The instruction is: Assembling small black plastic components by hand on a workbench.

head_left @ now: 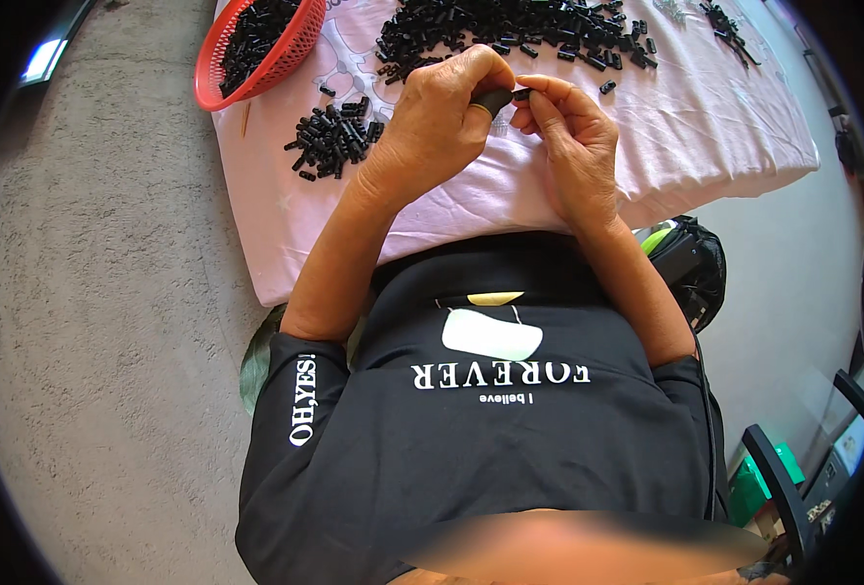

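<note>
My left hand (pixel 440 119) and my right hand (pixel 576 146) meet over the near part of the table, fingertips close together. Between them is a small black plastic piece (pixel 521 95), pinched by the right thumb and fingers. A dark, smooth sleeve-like cover (pixel 493 101) shows at the left thumb, its tip against the piece. The left fingers curl in around the same spot and partly hide it. Beside my left wrist lies a small heap of short black tubular pieces (pixel 332 139). Beyond both hands spreads a larger heap of similar pieces (pixel 549 27).
A red plastic basket (pixel 278 70) of black pieces stands at the table's far left. Thin black parts (pixel 732 34) lie at the far right. Pink patterned cloth (pixel 714 146) covers the table. A black bag (pixel 690 268) sits below its right edge; a green box (pixel 768 483) is lower right.
</note>
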`<act>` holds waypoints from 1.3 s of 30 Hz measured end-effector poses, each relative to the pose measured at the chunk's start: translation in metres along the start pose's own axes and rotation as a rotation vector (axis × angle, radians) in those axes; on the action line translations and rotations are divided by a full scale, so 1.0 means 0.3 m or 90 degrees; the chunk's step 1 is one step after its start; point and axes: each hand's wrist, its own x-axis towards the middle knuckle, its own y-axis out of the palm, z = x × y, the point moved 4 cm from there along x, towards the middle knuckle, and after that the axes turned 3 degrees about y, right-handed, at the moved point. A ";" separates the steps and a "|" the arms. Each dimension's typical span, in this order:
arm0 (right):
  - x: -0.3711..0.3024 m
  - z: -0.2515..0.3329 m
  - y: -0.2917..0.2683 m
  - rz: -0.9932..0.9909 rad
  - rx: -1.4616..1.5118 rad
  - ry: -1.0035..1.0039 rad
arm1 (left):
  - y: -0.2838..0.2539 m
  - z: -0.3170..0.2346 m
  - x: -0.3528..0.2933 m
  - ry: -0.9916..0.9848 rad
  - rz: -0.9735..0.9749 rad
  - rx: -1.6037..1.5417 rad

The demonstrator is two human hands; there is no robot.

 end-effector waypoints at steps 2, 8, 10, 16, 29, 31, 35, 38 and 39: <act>0.001 -0.001 0.000 0.017 -0.009 -0.009 | 0.003 0.000 -0.002 -0.008 0.001 -0.004; 0.005 -0.006 -0.001 0.020 0.007 -0.008 | 0.006 0.010 -0.012 -0.019 -0.030 -0.042; 0.004 -0.003 -0.001 0.025 0.004 -0.007 | 0.006 0.011 -0.013 -0.018 -0.030 -0.046; 0.001 -0.008 -0.004 0.045 0.001 0.003 | 0.006 0.043 -0.030 -0.049 -0.006 -0.168; 0.002 -0.003 0.000 0.011 0.052 0.008 | -0.069 0.152 -0.197 -0.149 0.009 0.029; 0.002 -0.006 0.000 0.013 0.045 0.011 | -0.057 0.130 -0.199 -0.153 0.009 0.045; 0.001 -0.009 0.000 0.020 0.051 0.013 | -0.036 0.154 -0.210 -0.122 0.013 0.096; 0.001 -0.006 0.002 0.028 0.063 0.023 | -0.040 0.129 -0.200 -0.079 0.011 0.144; 0.001 -0.007 0.000 0.027 0.062 0.023 | -0.041 0.110 -0.193 -0.098 -0.015 0.077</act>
